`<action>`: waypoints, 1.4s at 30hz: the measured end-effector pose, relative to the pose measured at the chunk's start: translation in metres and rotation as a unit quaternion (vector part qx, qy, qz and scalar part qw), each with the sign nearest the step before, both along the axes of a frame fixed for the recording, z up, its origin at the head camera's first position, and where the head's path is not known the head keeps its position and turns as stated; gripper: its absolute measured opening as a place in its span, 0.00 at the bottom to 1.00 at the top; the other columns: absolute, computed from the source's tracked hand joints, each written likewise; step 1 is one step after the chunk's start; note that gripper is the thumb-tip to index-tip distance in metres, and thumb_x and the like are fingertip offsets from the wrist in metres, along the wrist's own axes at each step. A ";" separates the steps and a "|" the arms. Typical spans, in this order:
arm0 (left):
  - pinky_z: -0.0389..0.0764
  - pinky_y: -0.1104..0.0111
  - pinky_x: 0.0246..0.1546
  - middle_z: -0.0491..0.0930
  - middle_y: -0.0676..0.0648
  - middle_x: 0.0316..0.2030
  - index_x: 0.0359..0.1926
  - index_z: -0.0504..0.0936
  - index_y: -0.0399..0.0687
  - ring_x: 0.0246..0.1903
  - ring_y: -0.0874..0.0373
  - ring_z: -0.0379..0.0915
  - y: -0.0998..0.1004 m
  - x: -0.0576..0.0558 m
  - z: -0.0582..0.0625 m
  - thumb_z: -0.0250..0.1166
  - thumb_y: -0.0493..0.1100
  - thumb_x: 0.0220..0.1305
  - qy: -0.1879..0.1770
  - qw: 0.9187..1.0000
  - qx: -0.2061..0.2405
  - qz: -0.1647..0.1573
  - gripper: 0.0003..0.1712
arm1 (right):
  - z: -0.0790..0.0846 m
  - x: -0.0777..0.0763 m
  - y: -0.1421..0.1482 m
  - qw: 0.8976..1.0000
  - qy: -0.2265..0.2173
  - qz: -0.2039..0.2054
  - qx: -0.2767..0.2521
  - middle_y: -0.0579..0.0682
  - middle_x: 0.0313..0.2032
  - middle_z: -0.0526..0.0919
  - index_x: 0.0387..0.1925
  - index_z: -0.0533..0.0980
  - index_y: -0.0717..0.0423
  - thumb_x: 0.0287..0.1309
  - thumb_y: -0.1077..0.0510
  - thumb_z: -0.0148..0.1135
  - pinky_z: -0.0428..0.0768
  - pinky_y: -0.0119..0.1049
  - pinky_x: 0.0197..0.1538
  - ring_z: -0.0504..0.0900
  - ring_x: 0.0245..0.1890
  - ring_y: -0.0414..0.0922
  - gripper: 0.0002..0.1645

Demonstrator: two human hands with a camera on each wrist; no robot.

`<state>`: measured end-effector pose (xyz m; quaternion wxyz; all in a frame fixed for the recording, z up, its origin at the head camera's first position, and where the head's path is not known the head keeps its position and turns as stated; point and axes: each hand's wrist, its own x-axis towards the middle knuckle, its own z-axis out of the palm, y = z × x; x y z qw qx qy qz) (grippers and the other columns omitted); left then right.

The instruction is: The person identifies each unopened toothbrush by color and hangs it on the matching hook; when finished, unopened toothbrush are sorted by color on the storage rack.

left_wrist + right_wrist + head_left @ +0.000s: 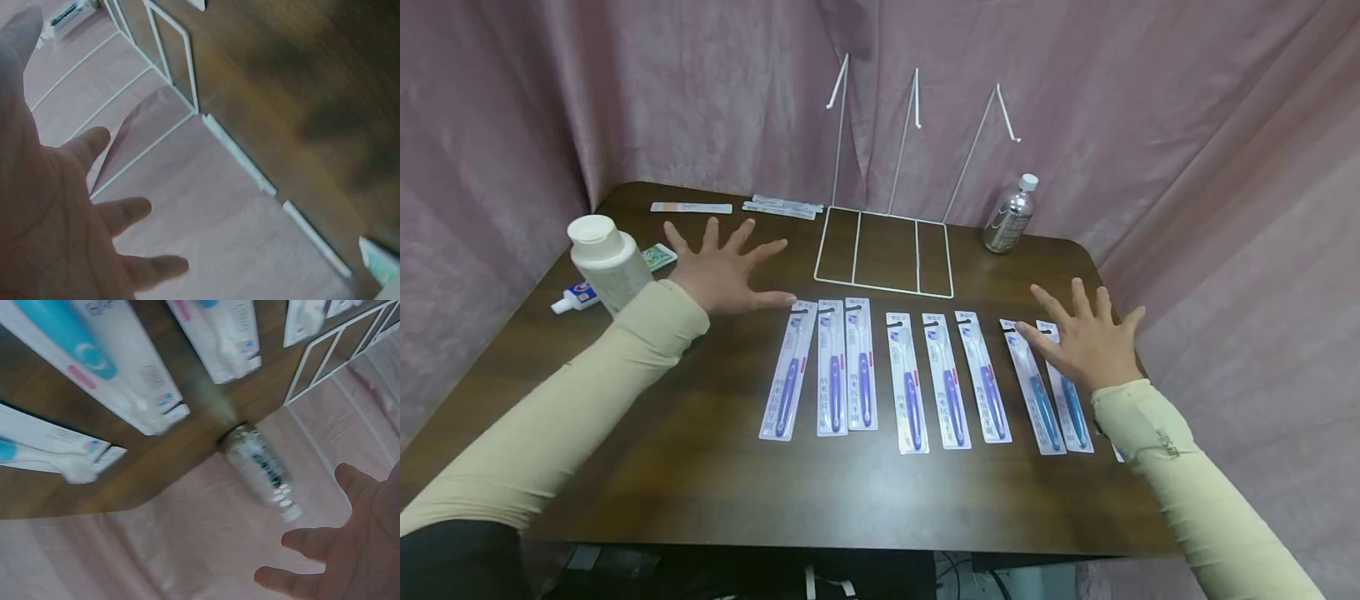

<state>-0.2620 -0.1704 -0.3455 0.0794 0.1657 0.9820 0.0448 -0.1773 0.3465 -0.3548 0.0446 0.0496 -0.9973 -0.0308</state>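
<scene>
Fingers spread wide, my left hand [718, 271] hovers over the left part of the table, its thumb tip at the top of the leftmost purple toothbrush pack [787, 371]. My right hand [1090, 346] is likewise spread, holding nothing, above the blue toothbrush packs [1037, 396] at the right. Several packaged toothbrushes lie in a row between the hands, purple ones in the left and middle, blue ones at the right. My right hand and sleeve partly cover the rightmost packs. In the right wrist view, blue toothbrush packs [94, 362] lie beyond the palm.
Behind the row stands a white wire rack [883, 289]. A clear bottle [1009, 218] with a white cap is at the back right. A white bottle [610, 262] and a toothpaste tube [580, 296] are at the left. Thin packets [782, 207] lie along the back edge.
</scene>
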 end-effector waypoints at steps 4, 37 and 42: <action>0.23 0.17 0.59 0.51 0.35 0.82 0.85 0.53 0.65 0.78 0.23 0.42 0.004 -0.016 -0.018 0.43 0.89 0.62 -0.032 0.999 0.040 -0.018 0.59 | -0.012 -0.003 0.025 0.998 -0.026 -0.028 -0.041 0.71 0.79 0.52 0.83 0.56 0.34 0.71 0.20 0.38 0.43 0.89 0.61 0.53 0.73 0.81 0.47; 0.57 0.42 0.63 0.74 0.39 0.56 0.51 0.89 0.56 0.60 0.37 0.64 0.027 -0.080 -0.110 0.79 0.58 0.59 0.008 0.934 0.353 0.058 0.23 | -0.053 -0.009 0.131 0.963 -0.032 -0.015 -0.266 0.60 0.37 0.88 0.63 0.77 0.62 0.70 0.54 0.69 0.80 0.39 0.33 0.83 0.32 0.46 0.26; 0.59 0.42 0.63 0.74 0.39 0.54 0.50 0.89 0.55 0.59 0.36 0.65 0.031 -0.077 -0.118 0.79 0.57 0.58 0.008 0.930 0.362 0.060 0.22 | 0.009 -0.020 0.085 0.955 0.126 0.007 -0.267 0.54 0.34 0.87 0.64 0.79 0.57 0.67 0.60 0.72 0.74 0.25 0.29 0.77 0.26 0.33 0.25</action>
